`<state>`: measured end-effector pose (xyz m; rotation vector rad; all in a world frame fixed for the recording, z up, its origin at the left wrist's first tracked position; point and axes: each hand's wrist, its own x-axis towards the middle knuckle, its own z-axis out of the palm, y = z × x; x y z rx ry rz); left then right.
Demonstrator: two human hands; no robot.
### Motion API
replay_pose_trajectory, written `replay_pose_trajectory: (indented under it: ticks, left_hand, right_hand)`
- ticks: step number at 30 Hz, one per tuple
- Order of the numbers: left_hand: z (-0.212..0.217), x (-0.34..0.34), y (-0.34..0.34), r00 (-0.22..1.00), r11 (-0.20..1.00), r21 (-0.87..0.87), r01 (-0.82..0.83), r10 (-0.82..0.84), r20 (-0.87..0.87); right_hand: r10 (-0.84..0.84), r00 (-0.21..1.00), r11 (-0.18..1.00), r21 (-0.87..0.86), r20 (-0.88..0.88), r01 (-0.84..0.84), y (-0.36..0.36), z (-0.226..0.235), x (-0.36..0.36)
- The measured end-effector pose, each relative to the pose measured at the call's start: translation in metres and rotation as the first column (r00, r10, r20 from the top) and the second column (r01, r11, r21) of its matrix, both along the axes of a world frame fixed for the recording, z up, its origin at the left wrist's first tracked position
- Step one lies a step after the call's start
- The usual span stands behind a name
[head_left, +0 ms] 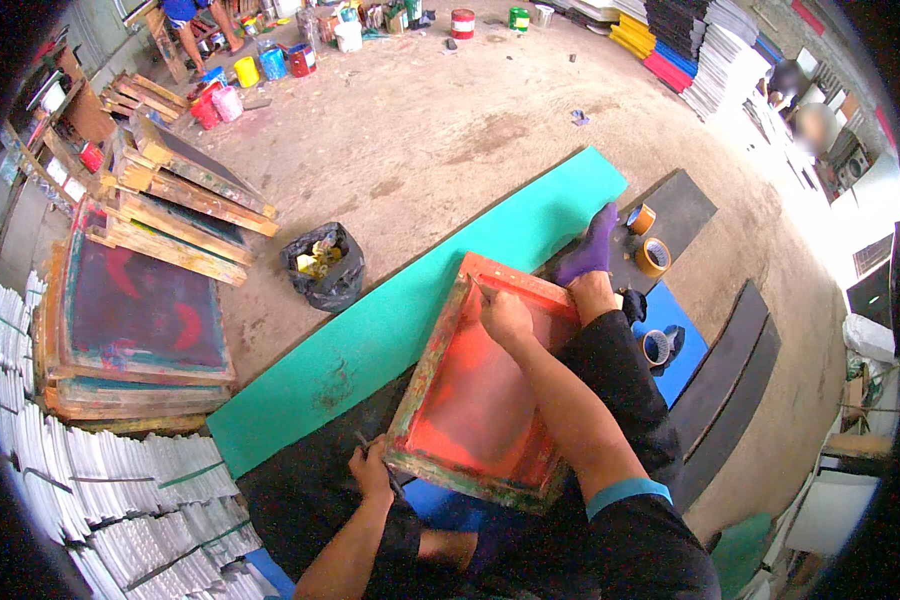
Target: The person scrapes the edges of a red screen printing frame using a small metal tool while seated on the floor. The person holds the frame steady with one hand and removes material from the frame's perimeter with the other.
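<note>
I am looking down at a wooden screen-printing frame (480,390) with an orange-red mesh, propped on my lap and tilted against my legs as I sit on the floor. My judgement is that the step in hand is work along the inner edge of the mesh at the frame's far corner, with the near corner steadied from below.

My right hand (505,315) reaches across the mesh to the far side, forearm stretched diagonally over the frame, fingers curled and pinching something thin against the mesh just inside the top rail; it is too small for me to tell what it is. My left hand (372,470) sits at the near left corner, wrist bent, closed around a thin dark tool (380,462) and touching the frame's edge.

The next move, as I judge it, calls for keeping the frame from rocking with the left hand while the right follows the rail with light, even pressure, so the mesh is not dented.

A long green sheet (410,320) lies on the floor just beyond the frame, with my foot in a purple sock (590,245) resting near its far end. Rolls of tape (650,250) lie beside a blue mat (680,340), and a black bag (322,265) of scraps sits beyond the green sheet. More wooden frames (140,310) are stacked to my left.
</note>
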<state>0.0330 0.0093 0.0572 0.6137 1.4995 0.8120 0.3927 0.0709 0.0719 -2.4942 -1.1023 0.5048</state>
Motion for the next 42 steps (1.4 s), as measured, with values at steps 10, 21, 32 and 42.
replay_pose_trajectory:
  ticks: [10, 21, 32, 42]
  left_hand:
    - [-0.008, -0.005, 0.004, 0.998, 0.998, 0.009, 0.061, -0.061, -0.009]
    - [-0.017, -0.009, -0.004, 1.0, 1.0, 0.006, -0.003, 0.003, 0.007]
    - [-0.038, -0.015, 0.002, 0.997, 0.994, 0.081, 0.078, -0.076, -0.027]
    - [-0.02, -0.021, -0.013, 0.721, 0.763, 0.335, 0.553, -0.236, -0.651]
  right_hand:
    - [-0.08, 0.935, 0.955, 0.243, -0.347, 0.172, 0.002, -0.013, 0.012]
    - [-0.048, 0.998, 0.991, 0.127, 0.046, 0.042, -0.002, -0.001, -0.009]
    - [-0.137, 0.971, 0.929, 0.313, -0.198, 0.195, -0.081, 0.009, -0.093]
    - [-0.196, 0.973, 0.979, 0.035, -0.122, 0.202, -0.18, 0.033, -0.207]
